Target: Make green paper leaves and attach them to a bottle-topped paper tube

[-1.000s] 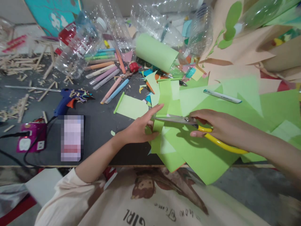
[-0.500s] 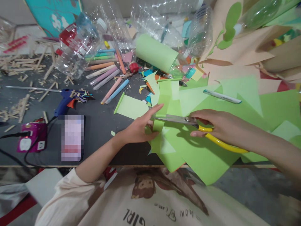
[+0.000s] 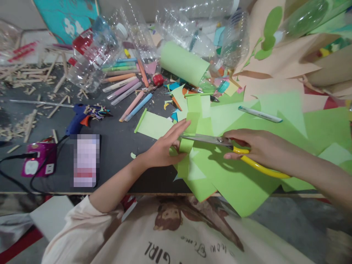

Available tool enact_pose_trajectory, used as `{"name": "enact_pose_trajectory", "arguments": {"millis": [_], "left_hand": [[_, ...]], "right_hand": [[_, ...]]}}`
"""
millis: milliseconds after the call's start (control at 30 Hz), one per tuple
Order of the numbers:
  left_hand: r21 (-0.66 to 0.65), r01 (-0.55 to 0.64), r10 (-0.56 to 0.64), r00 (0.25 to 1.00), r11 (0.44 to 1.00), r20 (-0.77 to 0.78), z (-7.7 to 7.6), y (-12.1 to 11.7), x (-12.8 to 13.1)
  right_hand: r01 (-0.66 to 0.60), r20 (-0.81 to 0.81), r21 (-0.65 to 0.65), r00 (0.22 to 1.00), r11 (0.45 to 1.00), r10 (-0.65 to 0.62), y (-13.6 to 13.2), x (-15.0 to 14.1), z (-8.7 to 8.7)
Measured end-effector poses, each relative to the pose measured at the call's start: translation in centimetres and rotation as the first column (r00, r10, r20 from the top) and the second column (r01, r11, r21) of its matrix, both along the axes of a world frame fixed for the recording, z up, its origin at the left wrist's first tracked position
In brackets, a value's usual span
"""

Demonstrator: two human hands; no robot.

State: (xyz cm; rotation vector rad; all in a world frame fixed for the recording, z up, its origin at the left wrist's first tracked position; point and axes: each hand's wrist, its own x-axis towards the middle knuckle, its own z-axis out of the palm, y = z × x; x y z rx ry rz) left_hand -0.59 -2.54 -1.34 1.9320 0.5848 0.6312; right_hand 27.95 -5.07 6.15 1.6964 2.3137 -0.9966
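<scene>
My right hand (image 3: 255, 148) grips yellow-handled scissors (image 3: 217, 140), their blades pointing left across a green paper strip (image 3: 184, 157). My left hand (image 3: 165, 148) pinches that strip at its left edge, with the forefinger stretched out over the paper. Around the strip, large sheets of green paper (image 3: 236, 179) cover the right half of the dark table (image 3: 118, 146) and hang over its front edge.
A blue glue gun (image 3: 78, 119) and a purple power strip (image 3: 38, 165) lie at the left. Chalk-like coloured sticks (image 3: 129, 91), clear plastic bottles (image 3: 93, 58), a green paper roll (image 3: 183, 62), wooden sticks (image 3: 22, 124) and a white pen (image 3: 260, 113) crowd the back.
Both hands stay where they were on the strip and scissors. The view has shifted slightly.
</scene>
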Motion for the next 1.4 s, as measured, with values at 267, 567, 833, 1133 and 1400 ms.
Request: {"name": "enact_pose_trajectory", "arguments": {"millis": [267, 567, 833, 1133, 1400], "left_hand": [[-0.042, 0.003, -0.005, 0.999, 0.999, -0.048, 0.3, -0.2, 0.2], [0.022, -0.040, 0.042, 0.996, 0.999, -0.082, -0.1, 0.1, 0.1], [-0.017, -0.340, 0.337, 0.937, 0.940, -0.093, -0.6, 0.5, 0.3], [0.027, -0.405, 0.406, 0.911, 0.914, -0.070, -1.8, 1.0, 0.3], [0.065, -0.419, 0.422, 0.906, 0.906, -0.037, -2.2, 1.1, 0.2]], "right_hand": [[-0.032, 0.026, 0.030, 0.999, 0.999, 0.031, 0.6, -0.4, 0.6], [-0.099, 0.117, 0.175, 0.990, 0.980, 0.079, 0.1, 0.6, -0.2], [0.097, 0.261, 0.259, 0.951, 0.961, -0.166, 0.6, 2.2, -2.4], [0.094, 0.175, 0.478, 0.964, 0.873, -0.200, 0.0, 2.4, -2.0], [0.353, -0.641, -0.117, 0.687, 0.928, -0.342, 0.8, -9.0, -4.4]]}}
